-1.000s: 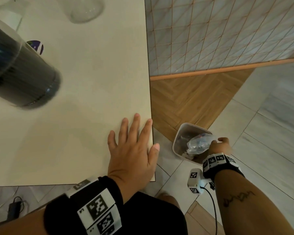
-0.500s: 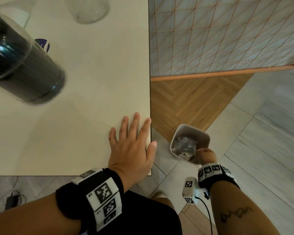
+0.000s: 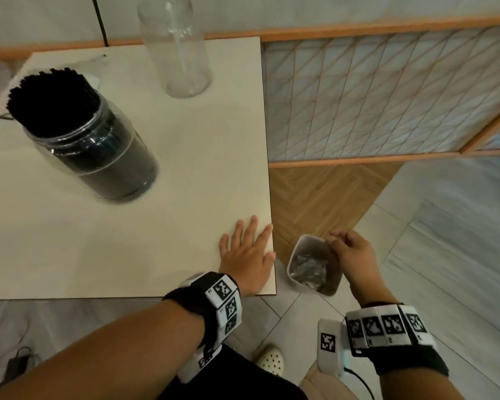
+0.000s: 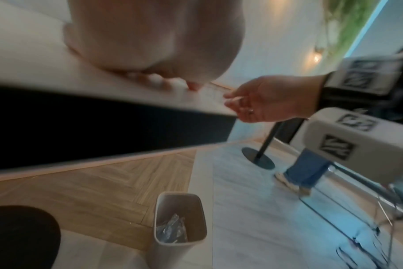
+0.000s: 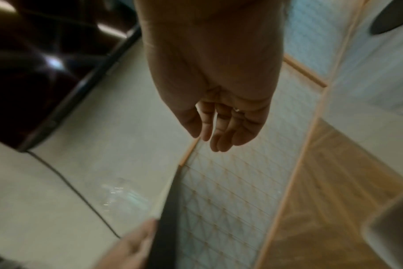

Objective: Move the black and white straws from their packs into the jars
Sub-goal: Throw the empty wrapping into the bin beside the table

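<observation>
Head view: your left hand [image 3: 247, 256] lies flat, fingers spread, on table [image 3: 185, 157] corner, likely bracing your lean. Your right hand [image 3: 354, 255], loosely curled and empty, hovers over waste bin [image 3: 295, 256] holding crumpled wrapper [image 3: 308, 268]. Black straws [image 3: 52, 102] fill near jar [image 3: 98, 157]; far jar [image 3: 176, 47] holds one pale straw [image 3: 179, 44].

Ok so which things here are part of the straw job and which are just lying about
Part of the job:
- jar of black straws
- tall clear jar, one white straw inside
- left hand, flat on table
- right hand, empty

Lying about:
- bin with crumpled plastic
- lattice screen
</observation>
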The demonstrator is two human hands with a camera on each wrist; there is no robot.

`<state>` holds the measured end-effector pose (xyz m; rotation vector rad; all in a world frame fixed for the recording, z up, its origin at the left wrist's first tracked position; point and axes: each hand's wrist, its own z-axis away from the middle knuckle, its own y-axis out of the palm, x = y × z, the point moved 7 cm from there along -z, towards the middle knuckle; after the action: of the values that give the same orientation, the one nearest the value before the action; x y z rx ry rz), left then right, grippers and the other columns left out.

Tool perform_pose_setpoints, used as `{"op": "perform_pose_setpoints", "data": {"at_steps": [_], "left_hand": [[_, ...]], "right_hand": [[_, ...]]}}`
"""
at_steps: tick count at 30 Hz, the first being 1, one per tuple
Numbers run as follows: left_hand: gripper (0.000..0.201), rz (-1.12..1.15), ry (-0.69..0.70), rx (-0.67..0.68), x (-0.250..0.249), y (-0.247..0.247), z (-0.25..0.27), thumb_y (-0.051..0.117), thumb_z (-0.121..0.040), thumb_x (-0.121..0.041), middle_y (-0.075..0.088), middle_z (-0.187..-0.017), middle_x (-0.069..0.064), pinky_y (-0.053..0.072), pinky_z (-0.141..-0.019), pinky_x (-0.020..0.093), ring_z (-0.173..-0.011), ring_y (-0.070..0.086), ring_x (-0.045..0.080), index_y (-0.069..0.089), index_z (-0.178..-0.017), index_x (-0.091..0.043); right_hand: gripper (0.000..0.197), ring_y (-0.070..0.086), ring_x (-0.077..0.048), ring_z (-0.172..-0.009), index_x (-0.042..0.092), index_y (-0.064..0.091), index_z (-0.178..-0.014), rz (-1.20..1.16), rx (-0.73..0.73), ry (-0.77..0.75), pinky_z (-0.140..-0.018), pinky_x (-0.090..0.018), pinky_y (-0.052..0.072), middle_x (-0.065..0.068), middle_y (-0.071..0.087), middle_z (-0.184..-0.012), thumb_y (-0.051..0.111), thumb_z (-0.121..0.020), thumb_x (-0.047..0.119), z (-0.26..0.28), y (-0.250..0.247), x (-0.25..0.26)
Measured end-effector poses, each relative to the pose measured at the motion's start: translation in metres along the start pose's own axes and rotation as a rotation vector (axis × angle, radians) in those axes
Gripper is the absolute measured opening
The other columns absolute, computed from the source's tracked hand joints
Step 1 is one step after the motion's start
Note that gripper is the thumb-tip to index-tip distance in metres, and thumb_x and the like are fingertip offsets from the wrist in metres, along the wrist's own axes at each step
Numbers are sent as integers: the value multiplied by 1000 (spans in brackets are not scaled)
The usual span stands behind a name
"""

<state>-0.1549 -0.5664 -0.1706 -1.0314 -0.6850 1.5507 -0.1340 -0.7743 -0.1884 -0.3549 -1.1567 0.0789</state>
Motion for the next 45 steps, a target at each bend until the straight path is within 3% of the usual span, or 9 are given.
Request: {"op": "perform_pose_setpoints", "data": {"at_steps": [3,10,18,23,30,34,37,40,45], "left_hand": [[60,39,58,122,8,-11,-3,37,-94,-35,-10,-158,-7,0,-118,46,-145,-11,19,9,-147,-34],[47,321,102,360,46,-46,11,45,-94,-21,30,-151,6,22,-112,29,-139,27,19,37,-139,-11],[59,452,-7,473,214,-95,27,52,-76,-39,49,-132,-1,37,-98,23,-123,47,16,46,-131,-19],[55,548,-70,374,340,-150,29,57,-84,-37,49,-135,0,34,-95,20,-124,46,16,44,-133,-14],[70,657,12,194,412,-229,6,66,-70,-43,51,-127,3,36,-90,20,-112,51,13,44,-131,-20],[70,751,161,174,386,-254,-6,67,-83,-24,40,-138,0,36,-92,22,-123,44,15,27,-142,-27],[85,802,324,122,355,-266,-11,74,-77,-20,35,-140,-9,37,-95,19,-126,40,3,21,-142,-34],[74,911,455,-8,333,-280,-22,77,-71,-4,47,-116,-23,40,-82,0,-98,47,-28,35,-115,-46],[100,956,387,-272,333,-290,-60,86,-47,-47,50,-131,-6,45,-102,42,-124,48,12,36,-133,-35]], "right_hand": [[13,59,-10,-71,20,60,-100,-30,40,-87,-51,-12,44,0,63,-84,53,-91,13,24,9,52],[24,60,-9,-82,35,55,-83,-23,132,-298,-74,-21,47,9,64,-86,56,-90,12,60,61,158],[15,63,-27,-89,28,63,-86,-8,119,-458,-85,-39,50,-8,68,-90,59,-85,14,77,163,269],[24,60,-20,-99,24,60,-107,42,67,-429,-83,-31,47,3,63,-108,62,-85,16,78,248,307],[130,31,-19,-137,30,14,-147,192,186,-264,-110,-44,31,6,26,-152,79,-38,58,94,320,301],[88,43,25,-106,43,41,-115,99,165,-384,-97,-10,34,27,46,-121,91,-48,15,96,341,302],[83,45,29,-96,38,43,-109,59,118,-444,-78,6,34,22,49,-117,83,-54,-10,90,348,304],[85,45,25,-103,37,41,-117,63,118,-478,-81,4,35,21,49,-122,83,-56,-6,76,352,309],[78,41,-7,-126,40,19,-142,295,146,-441,-107,-35,37,14,35,-144,68,-83,23,35,362,310]]}}
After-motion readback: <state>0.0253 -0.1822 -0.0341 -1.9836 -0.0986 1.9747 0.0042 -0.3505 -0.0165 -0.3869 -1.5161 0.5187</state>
